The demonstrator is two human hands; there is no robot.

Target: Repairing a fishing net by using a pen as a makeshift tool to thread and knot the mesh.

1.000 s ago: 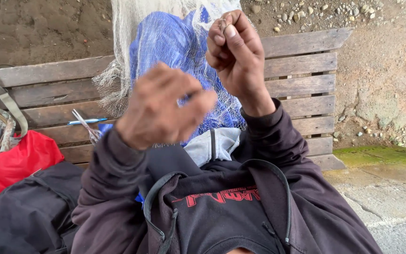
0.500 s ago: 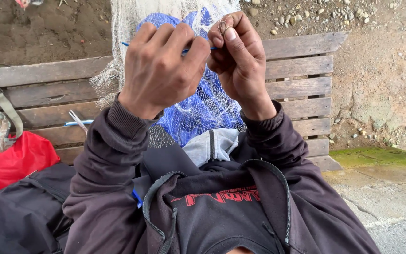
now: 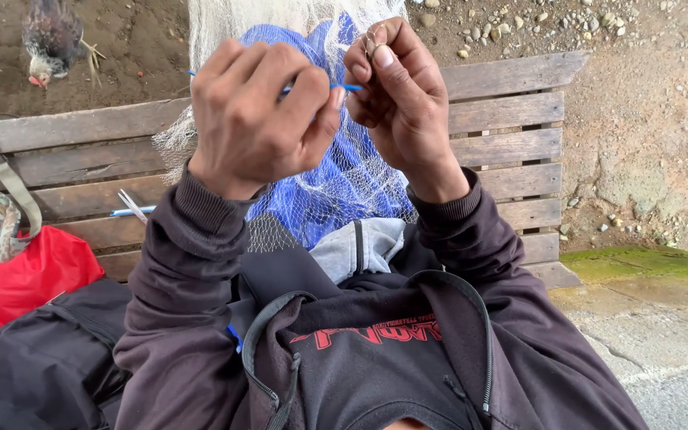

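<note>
Left hand [image 3: 256, 119]: fist closed on thin blue tool [image 3: 348, 86], only tip showing past thumb, rest hidden.
Right hand [image 3: 400, 95]: fingertips pinched together on mesh strand; exact strand too fine to make out.
Net [image 3: 344, 179]: white mesh over blue mesh, hanging between hands and lap, top cut off.
Bench [image 3: 511, 111]: grey wooden slats behind net.
Scissors [image 3: 133, 205]: on bench, partly hidden by left sleeve.

Two hands raised over a wooden slatted desk [image 3: 511, 111]: the left hand [image 3: 252, 119] pinches a blue needle [image 3: 349, 87] against white netting [image 3: 312, 191], the right hand [image 3: 400, 99] gripping mesh beside it.
</note>
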